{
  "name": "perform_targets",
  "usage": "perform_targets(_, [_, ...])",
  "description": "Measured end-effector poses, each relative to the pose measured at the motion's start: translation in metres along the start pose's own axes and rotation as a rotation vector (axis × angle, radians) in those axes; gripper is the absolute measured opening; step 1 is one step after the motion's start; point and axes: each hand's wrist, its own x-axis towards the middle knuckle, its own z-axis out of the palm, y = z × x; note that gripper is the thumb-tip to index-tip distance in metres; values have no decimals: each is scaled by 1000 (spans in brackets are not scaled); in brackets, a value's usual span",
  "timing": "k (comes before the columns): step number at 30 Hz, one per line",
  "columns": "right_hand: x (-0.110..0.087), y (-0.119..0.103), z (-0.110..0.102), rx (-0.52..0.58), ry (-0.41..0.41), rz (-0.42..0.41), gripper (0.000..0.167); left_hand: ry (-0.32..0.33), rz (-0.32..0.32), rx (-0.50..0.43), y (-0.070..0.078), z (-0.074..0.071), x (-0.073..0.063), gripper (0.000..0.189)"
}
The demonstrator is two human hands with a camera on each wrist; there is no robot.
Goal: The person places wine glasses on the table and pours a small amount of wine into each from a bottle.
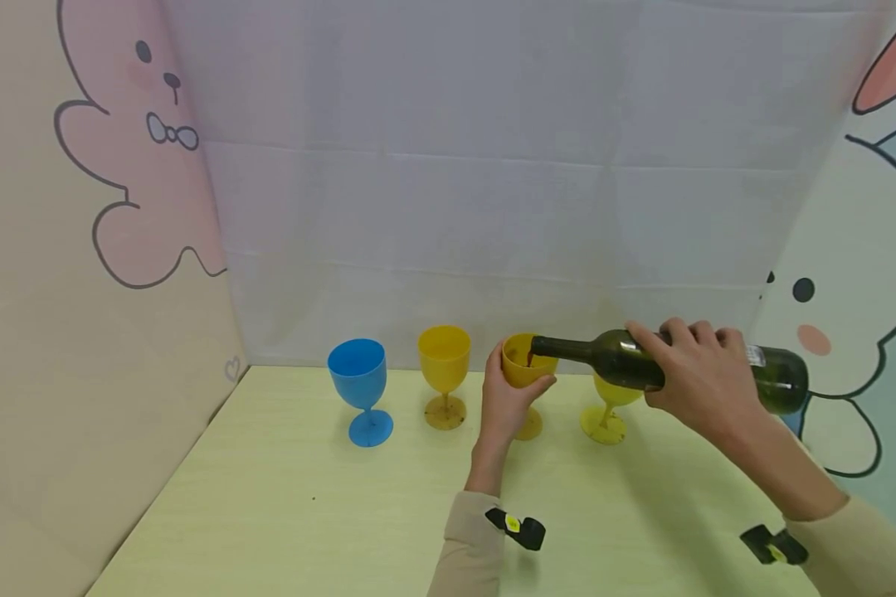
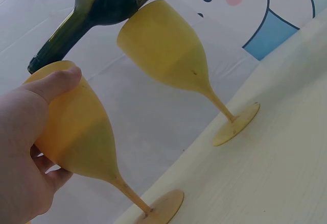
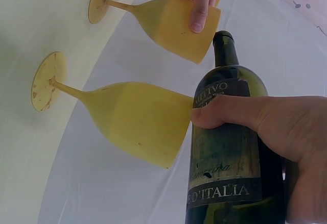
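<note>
My right hand (image 1: 698, 373) grips a dark green wine bottle (image 1: 620, 358) by its body, tilted nearly level with its neck pointing left. The bottle's mouth is over the rim of an orange-yellow goblet (image 1: 518, 375), and a thin dark red stream runs from it into the cup. My left hand (image 1: 506, 402) holds that goblet round its bowl, thumb on the near side; its foot appears to stand on the table. Just to the right, partly behind the bottle, stands a lighter yellow goblet (image 1: 606, 414). In the right wrist view the bottle label (image 3: 225, 157) faces the camera.
Left of my left hand stand another orange-yellow goblet (image 1: 445, 361) and a blue goblet (image 1: 358, 377), both upright near the table's back edge. A white cloth (image 1: 455, 207) hangs behind the pale table (image 1: 269, 497). Side panels with cartoon animals flank it.
</note>
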Motion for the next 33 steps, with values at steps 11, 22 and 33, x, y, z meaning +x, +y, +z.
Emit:
perform_targets(11, [-6,-3,-1,3,1,20,95,-1,-2,6,0,0,1,94])
perform_targets(22, [-8,-7,-1,13,-1,31,93,-1,-3,-4,-1,-1,0,94])
perform_targets(33, [-14,-10,1,-17,49,-9,94,2,7,-3,0,-2,0,93])
